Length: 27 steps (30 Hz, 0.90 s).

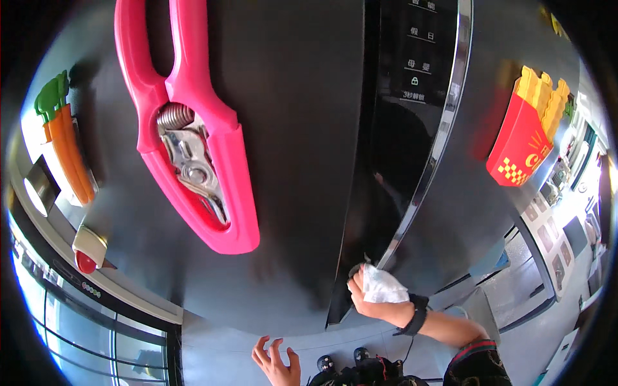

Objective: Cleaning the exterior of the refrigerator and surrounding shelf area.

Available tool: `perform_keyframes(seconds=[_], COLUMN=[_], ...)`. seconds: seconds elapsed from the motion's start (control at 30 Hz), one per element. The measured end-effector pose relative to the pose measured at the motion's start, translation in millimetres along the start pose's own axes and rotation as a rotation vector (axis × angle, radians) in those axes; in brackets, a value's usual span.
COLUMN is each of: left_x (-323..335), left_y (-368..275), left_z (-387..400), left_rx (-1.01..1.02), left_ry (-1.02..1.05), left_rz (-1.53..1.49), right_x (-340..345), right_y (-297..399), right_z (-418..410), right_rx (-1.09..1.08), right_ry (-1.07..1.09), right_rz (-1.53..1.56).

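A dark refrigerator front (289,120) with a glossy black control panel (400,135) fills most of the view before me. My right hand (381,301), a black band at its wrist, grips a folded white cloth or tissue (384,284) at the lower end of the chrome strip (446,116) beside the panel. Whether the cloth touches the door is hard to tell. My left hand (277,364) is low in the view, fingers apart and curled, holding nothing. Pink-handled pruning shears (193,144) lie against the door at upper left.
A french-fries-shaped item (524,140) is on the door at right, a carrot-shaped one (72,154) at left. Below the carrots is a small white-and-red object (89,248). A window (87,323) stands lower left, a counter (550,241) at right. My shoes (326,363) show on the floor.
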<state>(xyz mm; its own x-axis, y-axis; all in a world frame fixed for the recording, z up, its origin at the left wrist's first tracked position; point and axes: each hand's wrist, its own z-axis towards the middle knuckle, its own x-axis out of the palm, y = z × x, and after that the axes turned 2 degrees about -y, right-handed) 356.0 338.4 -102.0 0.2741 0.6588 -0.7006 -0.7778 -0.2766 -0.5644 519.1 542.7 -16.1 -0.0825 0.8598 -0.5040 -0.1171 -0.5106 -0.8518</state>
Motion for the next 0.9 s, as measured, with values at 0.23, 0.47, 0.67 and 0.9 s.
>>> perform_keyframes(seconds=[0.23,0.47,0.67,0.9], left_x=[-18,-11,-7,7], left_y=[11,30,2,-15], left_z=[-19,-32,-15,-20], left_rx=[-0.052,-0.056,0.158,0.259], left_ry=[-0.011,-0.003,0.046,0.099], left_rz=[0.066,0.07,-0.017,0.046], right_x=[27,-74,-102,-88], right_y=[71,-27,-109,-146], right_z=[-20,-27,-14,12], right_rx=[0.356,0.852,1.091,1.093], right_ry=[0.016,-0.563,-0.845,-0.867], right_rz=[0.872,1.083,0.254,0.018])
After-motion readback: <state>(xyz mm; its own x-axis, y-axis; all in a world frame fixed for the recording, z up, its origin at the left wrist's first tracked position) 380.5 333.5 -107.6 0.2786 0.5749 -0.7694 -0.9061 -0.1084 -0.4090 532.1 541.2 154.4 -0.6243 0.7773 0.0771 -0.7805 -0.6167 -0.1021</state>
